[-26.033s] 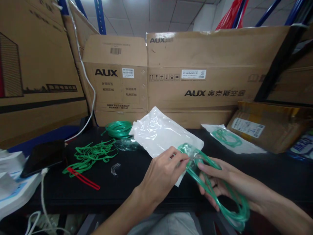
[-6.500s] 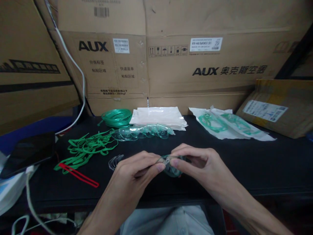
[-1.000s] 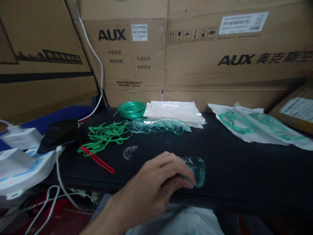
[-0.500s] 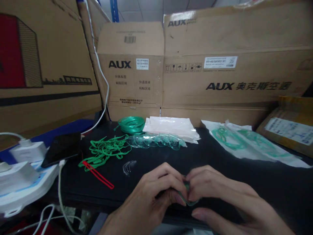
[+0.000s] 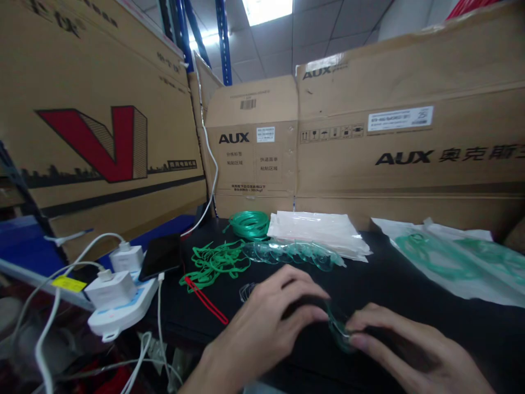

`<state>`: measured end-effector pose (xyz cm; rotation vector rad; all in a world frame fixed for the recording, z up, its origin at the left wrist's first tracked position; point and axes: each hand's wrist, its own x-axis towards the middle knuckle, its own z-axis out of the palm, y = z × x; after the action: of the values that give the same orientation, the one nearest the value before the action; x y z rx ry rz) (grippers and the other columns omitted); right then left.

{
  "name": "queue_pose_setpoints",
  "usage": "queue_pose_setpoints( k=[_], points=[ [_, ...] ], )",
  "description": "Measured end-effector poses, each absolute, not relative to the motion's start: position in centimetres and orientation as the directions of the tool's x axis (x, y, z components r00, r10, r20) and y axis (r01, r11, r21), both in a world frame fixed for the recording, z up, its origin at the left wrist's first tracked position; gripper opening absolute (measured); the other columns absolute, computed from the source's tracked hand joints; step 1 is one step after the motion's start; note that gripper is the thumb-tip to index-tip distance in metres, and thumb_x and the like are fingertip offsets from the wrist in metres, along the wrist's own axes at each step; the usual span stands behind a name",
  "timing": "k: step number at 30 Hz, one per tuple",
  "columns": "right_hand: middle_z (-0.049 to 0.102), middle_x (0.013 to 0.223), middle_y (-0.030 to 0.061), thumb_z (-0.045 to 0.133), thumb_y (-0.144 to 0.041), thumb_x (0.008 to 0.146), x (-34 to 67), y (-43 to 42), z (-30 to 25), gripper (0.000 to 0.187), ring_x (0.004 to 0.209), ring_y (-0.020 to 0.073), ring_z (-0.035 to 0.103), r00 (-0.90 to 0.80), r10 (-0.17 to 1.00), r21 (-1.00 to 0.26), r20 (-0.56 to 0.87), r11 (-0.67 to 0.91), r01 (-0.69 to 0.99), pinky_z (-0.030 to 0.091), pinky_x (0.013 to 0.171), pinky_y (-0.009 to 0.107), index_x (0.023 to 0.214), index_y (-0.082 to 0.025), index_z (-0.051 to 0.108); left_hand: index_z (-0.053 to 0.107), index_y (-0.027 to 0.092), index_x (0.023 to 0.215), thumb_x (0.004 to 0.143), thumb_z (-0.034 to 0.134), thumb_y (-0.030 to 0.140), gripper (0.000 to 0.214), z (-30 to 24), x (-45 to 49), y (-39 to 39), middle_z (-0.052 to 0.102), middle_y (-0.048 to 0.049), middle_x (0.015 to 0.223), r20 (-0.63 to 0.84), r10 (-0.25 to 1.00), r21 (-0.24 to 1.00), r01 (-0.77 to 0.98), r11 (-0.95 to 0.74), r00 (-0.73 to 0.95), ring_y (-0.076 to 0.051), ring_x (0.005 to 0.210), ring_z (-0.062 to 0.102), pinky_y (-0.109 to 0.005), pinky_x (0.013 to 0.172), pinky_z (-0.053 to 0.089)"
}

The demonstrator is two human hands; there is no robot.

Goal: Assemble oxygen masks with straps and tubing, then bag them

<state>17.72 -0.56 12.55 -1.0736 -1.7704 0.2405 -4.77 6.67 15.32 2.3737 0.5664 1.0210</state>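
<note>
Over the front part of the black table, a small translucent green plastic mask [image 5: 339, 332] is held between my two hands. My left hand [image 5: 274, 314] pinches its far left edge between thumb and fingers. On its right edge, my right hand [image 5: 397, 339] has thumb and forefinger closed. A thin pale strip shows along the mask near the right fingertips; its kind is unclear. Just beyond my left hand lie a few thin clear loops [image 5: 246, 291]. Behind them rests a row of nested clear green masks [image 5: 293, 253].
Green elastic straps [image 5: 217, 262] lie tangled beside a red strap [image 5: 207, 301]. Farther back are coiled green tubing [image 5: 249, 224] and white bags [image 5: 320, 230]. Packed tubing [image 5: 443, 257] lies right. A phone [image 5: 161, 256] and power strip [image 5: 123, 312] with cables are left. Cardboard boxes [image 5: 254, 164] wall the back.
The view has swung left and up. My hands have drawn apart, so more of the mask shows between them. My right thumb has closed onto its edge.
</note>
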Motion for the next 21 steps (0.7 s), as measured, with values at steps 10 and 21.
queue_pose_setpoints(
  k=[10, 21],
  points=[
    [0.082, 0.083, -0.0035, 0.076, -0.042, 0.089, 16.9, -0.3, 12.3, 0.013, 0.077, 0.0160, 0.080, 0.033, 0.721, -0.625, 0.692, 0.576, 0.527, 0.060, 0.073, 0.012, 0.086, -0.029, 0.080, 0.073, 0.014, 0.112, 0.100, 0.054, 0.034, 0.030, 17.0, -13.0, 14.2, 0.076, -0.0163, 0.106, 0.361, 0.929, 0.019, 0.995, -0.097, 0.083, -0.035, 0.105, 0.070, -0.039, 0.083, 0.053],
    [0.080, 0.090, -0.0062, 0.073, -0.026, 0.091, 17.1, -0.5, 12.1, 0.005, 0.085, 0.0124, 0.076, 0.006, 0.790, -0.713, 0.613, 0.549, 0.437, 0.054, 0.081, 0.014, 0.092, -0.029, 0.077, 0.076, 0.019, 0.102, 0.094, 0.053, 0.019, 0.025, 17.1, -14.5, 16.2, 0.080, -0.0099, 0.100, 0.322, 0.943, 0.074, 0.991, -0.113, 0.083, -0.028, 0.099, 0.074, -0.030, 0.076, 0.050]
  ],
)
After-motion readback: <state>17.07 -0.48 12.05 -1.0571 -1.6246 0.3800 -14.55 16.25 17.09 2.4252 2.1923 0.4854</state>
